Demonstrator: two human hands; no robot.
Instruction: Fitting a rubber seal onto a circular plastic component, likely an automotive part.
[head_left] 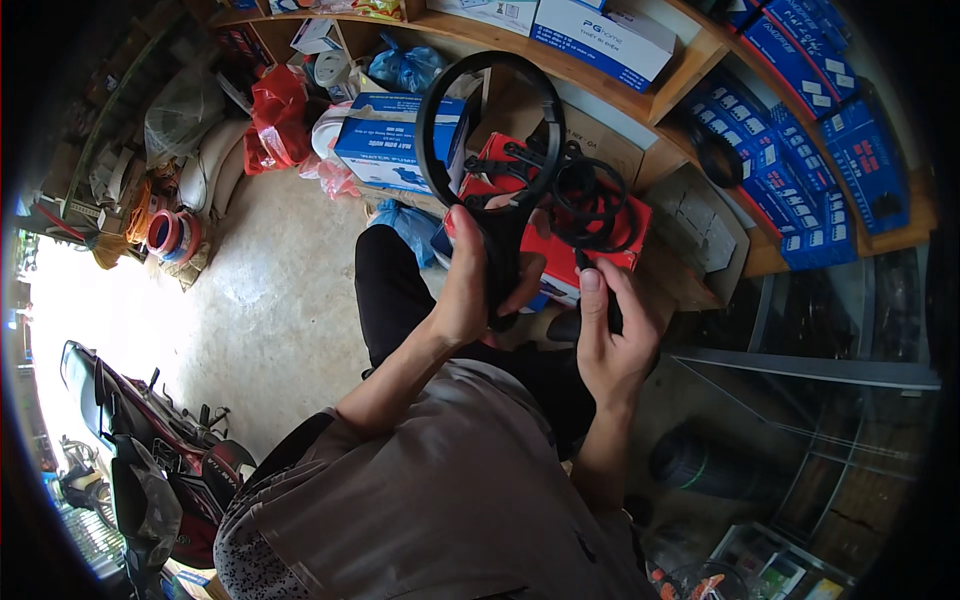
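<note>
My left hand [465, 290] is closed round the dark stem below a large black ring [427, 135], which stands up in front of me with its middle open. It resembles a ring light on a handle. With thumb and fingers, my right hand [615, 335] pinches the end of a thin black cable [583, 258]. Just beyond that hand, loops of black cable [600, 242] lie over a red box [641, 222]. Other small black pieces on the box show partly through and beside the ring. My fingers hide much of the stem.
A blue and white carton [390, 145] and a red plastic bag [277, 120] stand ahead on the left. Wooden shelves [690, 75] with blue boxes [800, 50] curve round the front and right. A motorcycle [150, 470] is at the lower left, a glass case [830, 370] at right.
</note>
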